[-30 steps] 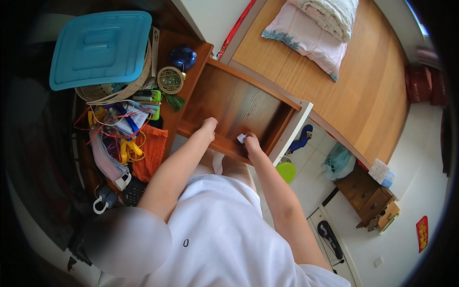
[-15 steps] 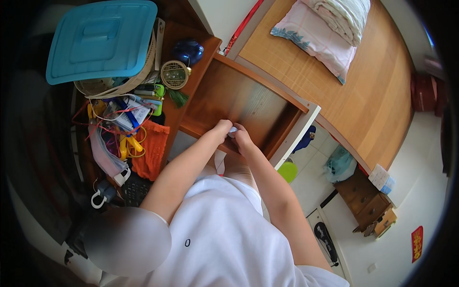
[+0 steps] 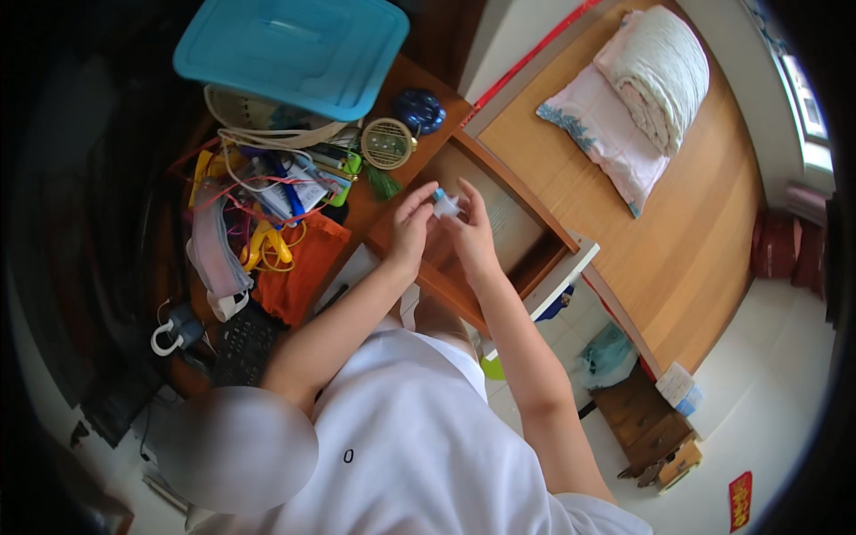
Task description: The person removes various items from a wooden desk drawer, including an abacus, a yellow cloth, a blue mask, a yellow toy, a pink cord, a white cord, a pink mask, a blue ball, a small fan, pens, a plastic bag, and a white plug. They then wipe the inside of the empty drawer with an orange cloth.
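Note:
Above an open wooden drawer (image 3: 526,217), both hands come together at a small whitish bottle (image 3: 446,207) with a light blue top. My right hand (image 3: 473,239) pinches its body between thumb and fingers. Curled around its other side, my left hand (image 3: 410,230) has its fingertips at the blue top. Part of the bottle is hidden by the fingers. The visible bottom of the drawer is bare wood.
Left of the drawer, a cluttered desk holds a blue-lidded basket (image 3: 294,53), a round woven ornament (image 3: 387,144), a dark blue shiny object (image 3: 419,111), an orange cloth (image 3: 301,267) and a keyboard (image 3: 245,343). A bed board (image 3: 660,259) with pillow and rolled quilt lies right.
Both hands have risen with the small bottle from the drawer's near edge to above the drawer. Their fingers are now more spread, showing the blue top. The view has shifted.

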Tool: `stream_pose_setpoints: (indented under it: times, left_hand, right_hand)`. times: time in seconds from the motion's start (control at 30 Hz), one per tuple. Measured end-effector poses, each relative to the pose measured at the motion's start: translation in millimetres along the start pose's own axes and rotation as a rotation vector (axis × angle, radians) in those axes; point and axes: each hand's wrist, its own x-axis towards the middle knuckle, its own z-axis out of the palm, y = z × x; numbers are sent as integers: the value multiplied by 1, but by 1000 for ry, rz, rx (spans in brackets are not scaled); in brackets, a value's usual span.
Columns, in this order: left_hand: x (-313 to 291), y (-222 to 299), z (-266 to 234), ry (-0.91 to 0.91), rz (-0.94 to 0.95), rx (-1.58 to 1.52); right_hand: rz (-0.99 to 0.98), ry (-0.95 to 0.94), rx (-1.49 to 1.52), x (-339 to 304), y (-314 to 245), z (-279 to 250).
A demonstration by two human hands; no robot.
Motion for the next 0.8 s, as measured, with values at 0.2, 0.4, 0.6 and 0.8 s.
stream_pose_setpoints:
  times: [0.2, 0.4, 0.6, 0.8]
  left_hand:
    - [12, 74, 4, 103, 153, -293]
    - [39, 94, 6, 135, 225, -544]
    - [46, 93, 5, 138, 246, -597]
    - [39, 92, 4, 221, 211, -520]
  right_hand:
    - [-118, -152, -34, 44, -61, 52]
    - [-25, -123, -54, 82, -80, 81]
    - [50, -100, -21, 90, -84, 91]
    - [53, -67, 25, 93, -76, 84]
